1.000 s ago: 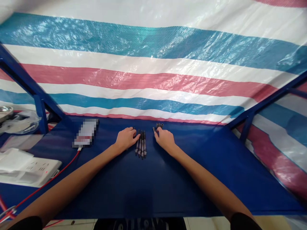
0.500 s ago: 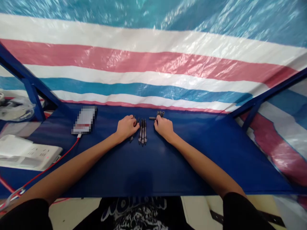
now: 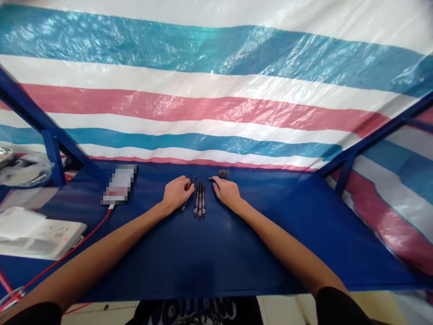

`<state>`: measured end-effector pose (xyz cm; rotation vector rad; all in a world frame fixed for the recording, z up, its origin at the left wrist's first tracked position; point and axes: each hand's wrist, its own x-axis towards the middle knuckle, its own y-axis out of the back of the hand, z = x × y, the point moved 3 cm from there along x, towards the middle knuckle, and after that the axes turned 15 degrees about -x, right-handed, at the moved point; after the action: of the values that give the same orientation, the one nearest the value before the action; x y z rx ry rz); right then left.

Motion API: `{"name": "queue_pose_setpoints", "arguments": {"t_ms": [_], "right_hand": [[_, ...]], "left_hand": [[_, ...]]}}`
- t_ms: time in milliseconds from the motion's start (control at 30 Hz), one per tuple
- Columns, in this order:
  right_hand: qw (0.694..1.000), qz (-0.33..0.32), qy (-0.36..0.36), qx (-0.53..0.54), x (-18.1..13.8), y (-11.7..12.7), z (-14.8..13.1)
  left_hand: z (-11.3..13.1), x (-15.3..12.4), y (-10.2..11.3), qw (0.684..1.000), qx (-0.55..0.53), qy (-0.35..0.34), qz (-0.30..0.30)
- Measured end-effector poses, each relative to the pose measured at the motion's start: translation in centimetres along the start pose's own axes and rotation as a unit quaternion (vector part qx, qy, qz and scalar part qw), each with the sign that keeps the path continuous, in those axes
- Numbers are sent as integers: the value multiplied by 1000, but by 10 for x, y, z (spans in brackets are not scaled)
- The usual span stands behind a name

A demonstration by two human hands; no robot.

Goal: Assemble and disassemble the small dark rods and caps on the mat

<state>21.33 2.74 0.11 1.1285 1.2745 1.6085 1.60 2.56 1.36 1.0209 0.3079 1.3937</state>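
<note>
Blue table [image 3: 233, 257], hands [image 3: 176, 194], pens [image 3: 200, 201], cropped shirt lettering [image 3: 193, 309]

From my end I see a sheet [image 3: 209, 106] striped blue, white and pinkish red. Table [image 3: 243, 257] plain dark blue, frame bars [image 3: 54, 158] also blue. Pens [image 3: 199, 198] blackish, paler barrels; small tubes [image 3: 223, 173] grey. I log power strip [image 3: 71, 225] white, cable [image 3: 93, 228] red, sleeves [image 3: 334, 307] black, shirt [image 3: 199, 310] black with pale lettering.
</note>
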Motion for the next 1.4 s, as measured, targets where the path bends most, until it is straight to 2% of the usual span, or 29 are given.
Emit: {"name": "queue_pose_setpoints", "arguments": {"t_ms": [267,400,567,633,767,833,900,1000,1100,1233,1400], "right_hand": [[1000,1,-1,3,0,1,1],[1000,2,-5,-9,0,-1,1],[1000,4,8,-4,0,0,-1],[1000,14,9,4,0,0,-1],[998,44,0,35,0,-1,2],[996,62,-1,65,0,0,3],[990,82,1,113,-1,3,2],[972,120,-10,200,-6,8,-1],[956,145,-9,255,-11,11,-7],[957,136,20,254,-14,9,-14],[961,142,35,233,-13,11,-13]], "left_hand": [[-1,0,11,984,-169,-38,48],[-2,-1,16,968,-236,-18,80],[-4,-6,17,949,-305,17,76],[-3,-6,17,932,-351,31,80],[0,1,18,865,-487,77,99],[0,5,22,852,-502,85,121],[-1,6,26,870,-465,70,149],[-7,3,30,927,-332,27,171],[-10,-3,25,970,-201,-43,132],[-5,-9,14,978,-125,-155,63],[-1,-11,10,978,-85,-188,33]]}}
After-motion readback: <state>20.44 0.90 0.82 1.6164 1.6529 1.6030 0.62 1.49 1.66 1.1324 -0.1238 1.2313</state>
